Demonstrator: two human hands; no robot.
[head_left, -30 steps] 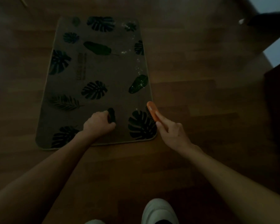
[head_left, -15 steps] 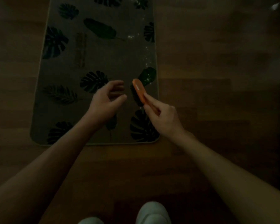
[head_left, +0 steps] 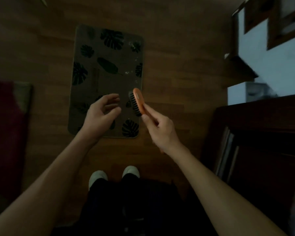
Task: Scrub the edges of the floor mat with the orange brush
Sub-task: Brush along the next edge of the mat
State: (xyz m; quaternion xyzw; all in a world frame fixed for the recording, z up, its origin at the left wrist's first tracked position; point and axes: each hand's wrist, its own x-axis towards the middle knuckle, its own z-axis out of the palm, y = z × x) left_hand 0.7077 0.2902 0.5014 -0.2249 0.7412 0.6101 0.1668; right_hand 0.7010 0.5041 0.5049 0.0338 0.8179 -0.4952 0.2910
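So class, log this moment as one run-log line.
right hand: holds orange brush, bristles facing left | left hand: open, empty | floor mat: flat on floor

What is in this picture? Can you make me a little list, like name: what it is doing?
floor mat: lies flat on the wooden floor, dark leaf print
orange brush: held up in the air, dark bristles facing left
right hand: fingers grip the brush handle
left hand: holds nothing, fingers loosely curled
shoes: two pale toes near the mat's close end
light: very dim
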